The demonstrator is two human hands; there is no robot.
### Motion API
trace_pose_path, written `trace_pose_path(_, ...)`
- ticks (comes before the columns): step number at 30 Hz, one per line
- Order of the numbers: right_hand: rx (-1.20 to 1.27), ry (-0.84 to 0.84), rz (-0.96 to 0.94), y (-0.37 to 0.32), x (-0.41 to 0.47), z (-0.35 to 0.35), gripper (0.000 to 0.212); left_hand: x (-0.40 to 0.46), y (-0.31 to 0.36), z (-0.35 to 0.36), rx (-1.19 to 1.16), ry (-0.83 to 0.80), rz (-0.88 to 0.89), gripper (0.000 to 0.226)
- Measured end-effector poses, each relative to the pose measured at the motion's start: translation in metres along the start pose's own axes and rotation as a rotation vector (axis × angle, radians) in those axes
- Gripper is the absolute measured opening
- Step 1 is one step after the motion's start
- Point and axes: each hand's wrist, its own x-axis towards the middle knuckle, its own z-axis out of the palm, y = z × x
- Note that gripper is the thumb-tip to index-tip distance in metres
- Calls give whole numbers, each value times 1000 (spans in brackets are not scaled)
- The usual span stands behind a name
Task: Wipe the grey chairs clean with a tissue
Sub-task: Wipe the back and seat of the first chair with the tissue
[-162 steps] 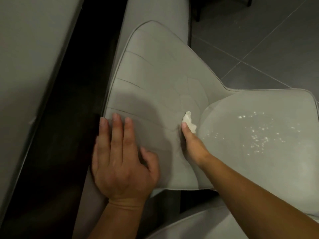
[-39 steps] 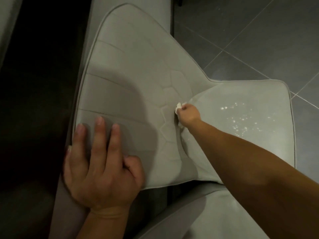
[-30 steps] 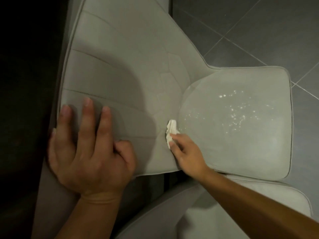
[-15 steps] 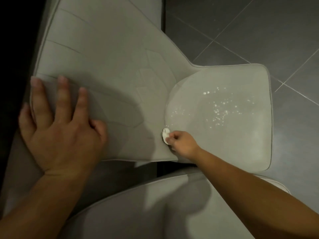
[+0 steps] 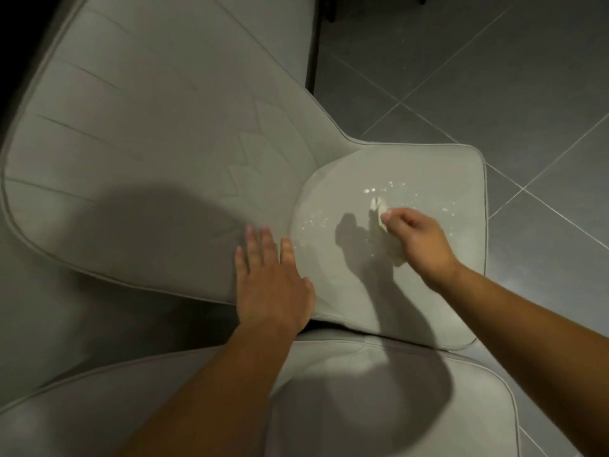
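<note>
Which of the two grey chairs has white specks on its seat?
The farther chair, under both hands: specks dot its seat. The near chair shows none.

the left hand (image 5: 270,285) lies flat on the chair (image 5: 158,153) where back meets seat. to its right, the right hand (image 5: 421,239) holds a tissue (image 5: 382,212) on the seat.

No text, label, brand, number or sign can be read anywhere in the view; nothing legible is found on the grey chair (image 5: 158,153), on the second chair (image 5: 362,407) or on the tiled floor (image 5: 494,77)
</note>
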Motion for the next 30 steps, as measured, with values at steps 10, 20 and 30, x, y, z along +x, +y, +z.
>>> trace_pose_path(10, -529, 164, -327, -17, 84, -11, 37, -13, 90, 115, -248, -2, 1, 75)
trace_pose_path(20, -765, 194, -518, 10, 140, 30, 36, 24, 141, 161, -424, 62, -142, 82)
trace_pose_path(30, -1021, 152, -459, 41, 203, 103, 40, 27, 148, 165, -437, 134, -144, 80)
